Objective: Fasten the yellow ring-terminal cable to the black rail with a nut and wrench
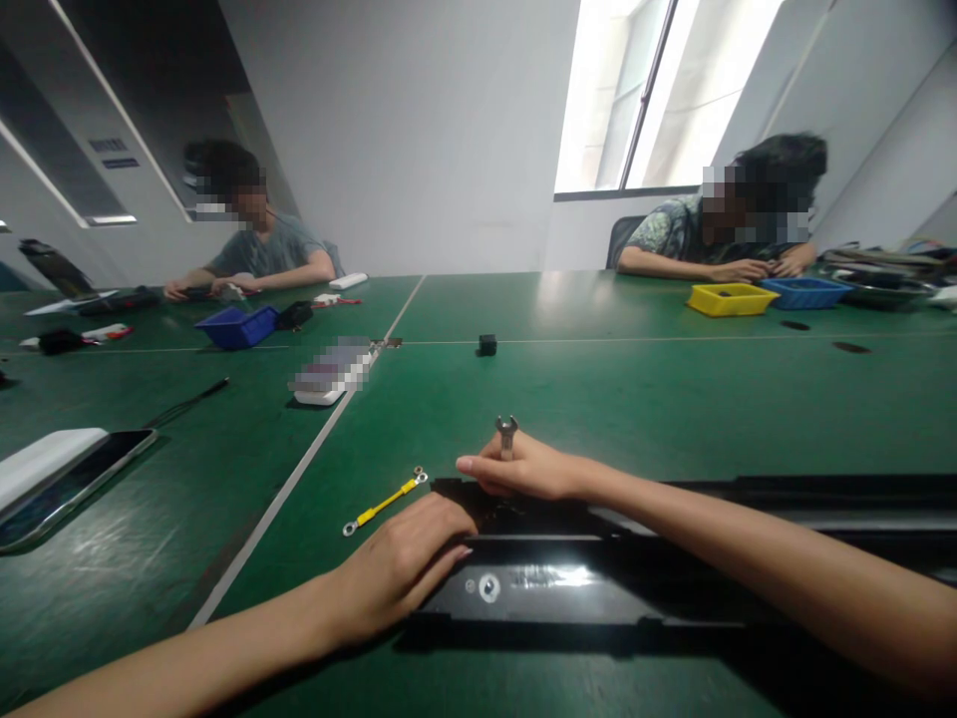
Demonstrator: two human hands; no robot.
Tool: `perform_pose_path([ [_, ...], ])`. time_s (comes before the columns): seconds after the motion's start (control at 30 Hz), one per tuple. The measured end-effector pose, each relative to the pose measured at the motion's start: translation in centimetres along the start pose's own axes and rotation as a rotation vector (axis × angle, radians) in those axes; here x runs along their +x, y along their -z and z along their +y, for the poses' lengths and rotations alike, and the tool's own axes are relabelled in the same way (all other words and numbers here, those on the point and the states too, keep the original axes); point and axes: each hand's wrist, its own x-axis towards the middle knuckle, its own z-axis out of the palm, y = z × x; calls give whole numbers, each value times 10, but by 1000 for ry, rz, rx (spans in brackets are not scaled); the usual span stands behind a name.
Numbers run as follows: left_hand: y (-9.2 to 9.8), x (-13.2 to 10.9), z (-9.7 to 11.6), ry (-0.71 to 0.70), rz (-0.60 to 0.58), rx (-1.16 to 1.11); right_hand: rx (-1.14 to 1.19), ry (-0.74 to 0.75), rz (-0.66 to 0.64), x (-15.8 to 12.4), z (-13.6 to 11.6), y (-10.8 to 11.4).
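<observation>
Yellow cable: on the desk, beside the left hand. Left grip: draped over one end of the black rail; closure cannot be determined. Right hand: closed around the wrench, above the rail. Caution: a slack hold could drop the wrench.

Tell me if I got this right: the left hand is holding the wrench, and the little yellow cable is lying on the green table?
Not quite: it's the right hand that is holding the wrench, as the head view shows. The left hand is at the end of the long black piece. The little yellow cable is lying on the green table.
</observation>
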Motion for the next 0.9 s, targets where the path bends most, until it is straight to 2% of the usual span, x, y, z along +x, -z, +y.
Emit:
perform_pose_path([
  [0.4,-1,0,-1,-5,13,1,-14,-2,-8,0,-1,0],
  [0.9,-1,-1,-1,28,-29,-46,-17,5,-9,0,-1,0],
])
